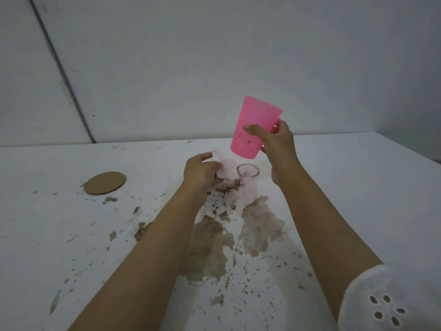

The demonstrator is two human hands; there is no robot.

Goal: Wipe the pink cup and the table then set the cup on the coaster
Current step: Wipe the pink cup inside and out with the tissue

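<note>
Right hand grips the pink cup, lifted off the table and tilted, rim up and away, base down toward the left hand. Thumb lies across the cup's near wall. The other fingers curl round behind it, mostly hidden, and a bit of pink that looks like a handle shows between them. Dark specks on the cup's lower wall. Its inside can't be seen.

Left hand pinches a white wipe, fingers curled on it, just below and left of the cup's base. Whether wipe and cup touch is unclear. Part of the wipe is buried in the hand and its edges are blurred.

Brown ring mark on the table between the hands, under the cup. Brown spill with splatter spreads below both forearms, partly covered by them.

Coaster, a round brown disc, lies flat well to the left of the left hand.

White sleeve with eyelet holes on the right arm, cut off by the frame edge.
</note>
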